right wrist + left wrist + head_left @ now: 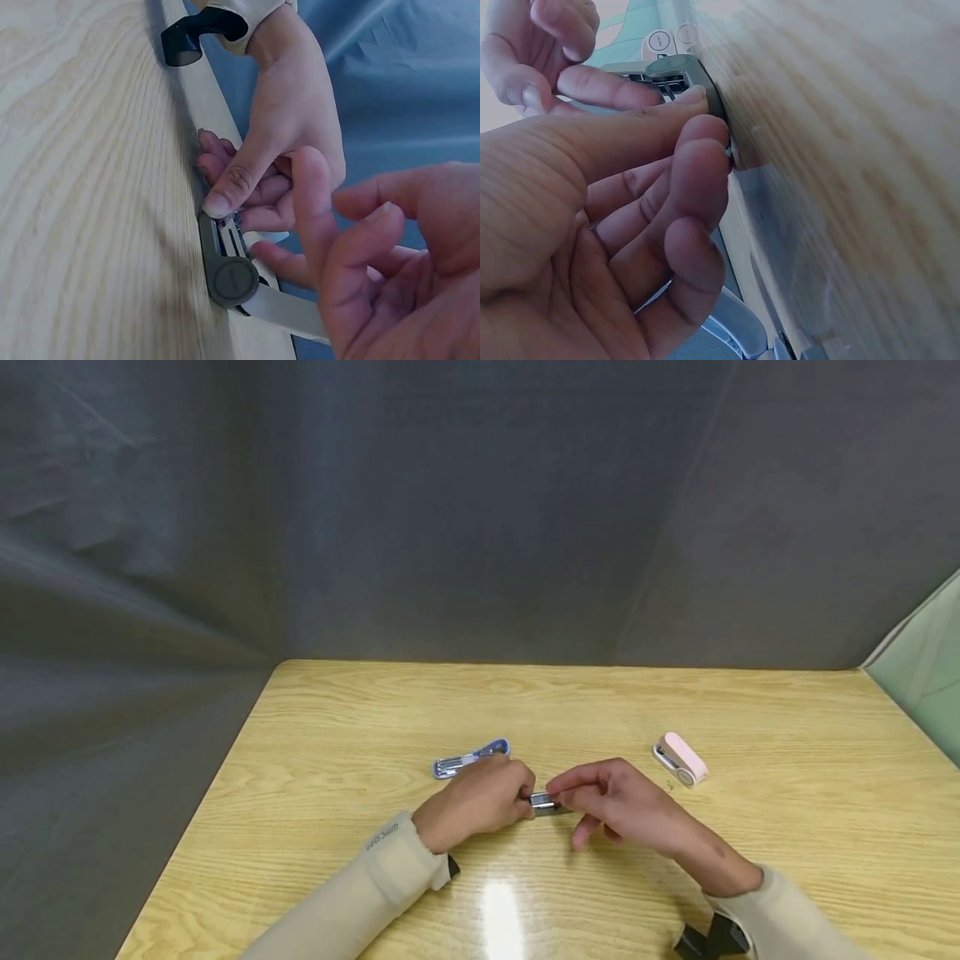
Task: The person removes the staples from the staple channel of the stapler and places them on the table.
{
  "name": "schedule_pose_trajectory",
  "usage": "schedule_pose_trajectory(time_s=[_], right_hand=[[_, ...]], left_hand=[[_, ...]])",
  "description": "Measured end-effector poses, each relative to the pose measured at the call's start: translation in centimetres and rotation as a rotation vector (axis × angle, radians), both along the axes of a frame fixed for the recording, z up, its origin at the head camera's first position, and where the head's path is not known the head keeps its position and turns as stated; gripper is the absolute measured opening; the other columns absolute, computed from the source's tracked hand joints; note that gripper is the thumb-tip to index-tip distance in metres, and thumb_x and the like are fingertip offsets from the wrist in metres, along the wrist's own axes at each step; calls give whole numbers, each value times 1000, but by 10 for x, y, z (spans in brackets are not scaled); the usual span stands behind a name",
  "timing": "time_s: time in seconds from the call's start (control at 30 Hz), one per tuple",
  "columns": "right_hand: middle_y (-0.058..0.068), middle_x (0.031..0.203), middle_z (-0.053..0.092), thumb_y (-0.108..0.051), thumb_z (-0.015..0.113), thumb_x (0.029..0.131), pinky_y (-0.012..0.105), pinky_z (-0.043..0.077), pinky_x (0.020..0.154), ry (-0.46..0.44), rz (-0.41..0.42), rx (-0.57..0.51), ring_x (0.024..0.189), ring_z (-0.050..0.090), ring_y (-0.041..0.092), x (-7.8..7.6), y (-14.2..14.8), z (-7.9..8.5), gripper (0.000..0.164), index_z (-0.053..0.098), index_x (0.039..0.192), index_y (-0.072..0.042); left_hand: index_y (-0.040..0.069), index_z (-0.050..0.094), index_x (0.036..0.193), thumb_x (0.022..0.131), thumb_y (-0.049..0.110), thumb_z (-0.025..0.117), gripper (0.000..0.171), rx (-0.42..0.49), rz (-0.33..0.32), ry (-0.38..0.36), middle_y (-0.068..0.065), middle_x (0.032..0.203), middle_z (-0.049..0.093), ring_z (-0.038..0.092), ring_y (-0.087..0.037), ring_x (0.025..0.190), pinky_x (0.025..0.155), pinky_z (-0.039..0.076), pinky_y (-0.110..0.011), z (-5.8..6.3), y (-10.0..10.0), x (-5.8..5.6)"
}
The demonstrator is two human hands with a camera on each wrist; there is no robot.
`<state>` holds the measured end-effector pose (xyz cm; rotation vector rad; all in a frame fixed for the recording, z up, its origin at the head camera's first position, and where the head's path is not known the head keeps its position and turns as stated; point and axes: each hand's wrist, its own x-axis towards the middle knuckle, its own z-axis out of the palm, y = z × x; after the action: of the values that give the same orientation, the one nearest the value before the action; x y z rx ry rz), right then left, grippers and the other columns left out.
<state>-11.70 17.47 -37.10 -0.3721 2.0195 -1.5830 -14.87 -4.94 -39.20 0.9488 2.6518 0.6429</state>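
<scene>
My left hand (480, 797) pinches one end of a small grey-green stapler (234, 279) low over the wooden table, its thumb pressing on that end. The stapler is hinged open, and its metal staple channel (542, 801) shows between my hands. Beside the channel is my right hand (618, 802), with one finger reaching to the stapler and the others loosely bent. No grip by the right hand is visible, and whether its fingertip touches the metal is hard to tell. Behind my left hand lies an opened blue stapler (450, 767), partly covered by that hand.
A pink stapler (681, 758), folded closed, lies to the right beyond my right hand. Tiny bits (670, 784) lie near it on the wooden table (360, 710). A dark curtain (480, 527) hangs along the table's back and left sides.
</scene>
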Motion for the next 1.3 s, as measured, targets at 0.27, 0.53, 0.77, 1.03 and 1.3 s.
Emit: schedule_pose_trajectory(time_s=[0.27, 0.53, 0.77, 1.03, 1.3], right_hand=[[15, 104, 75, -3, 60, 102, 21, 41, 47, 177, -11, 108, 71, 71, 29, 0, -12, -10, 25, 66, 123, 9], [8, 101, 75, -1, 59, 103, 28, 56, 64, 372, 2, 246, 65, 70, 20, 1, -13, -5, 20, 70, 119, 3], [3, 95, 75, -1, 60, 102, 26, 51, 54, 499, 18, 376, 60, 65, 10, -1, -14, 2, 20, 71, 120, 0], [-11, 71, 62, -3, 67, 99, 23, 37, 47, 683, 29, 520, 51, 38, -1, 6, -23, -1, 15, 78, 109, -8], [-4, 86, 72, -4, 68, 99, 25, 38, 48, 713, 7, 514, 53, 40, 0, 8, -27, -3, 16, 78, 110, -8]], left_hand=[[16, 60, 65, 91, 16, 82, 34, -7, -1, 9, 9, 57, 40, 36, -4, 51, 49, 29, -20, -1, 2, 0], [17, 56, 63, 90, 16, 82, 38, 0, -4, 10, 9, 56, 35, 32, -3, 50, 49, 26, -19, 0, 2, -1], [16, 60, 66, 91, 15, 81, 33, 10, 2, 22, 8, 58, 38, 33, -5, 51, 49, 26, -20, 5, 1, -5], [16, 60, 66, 91, 17, 81, 33, -8, -1, 7, 8, 58, 38, 33, -5, 52, 50, 26, -20, 3, 0, -2], [16, 60, 68, 93, 17, 80, 32, -15, 4, 3, 8, 58, 37, 33, -5, 52, 50, 26, -20, 1, 0, -1]])
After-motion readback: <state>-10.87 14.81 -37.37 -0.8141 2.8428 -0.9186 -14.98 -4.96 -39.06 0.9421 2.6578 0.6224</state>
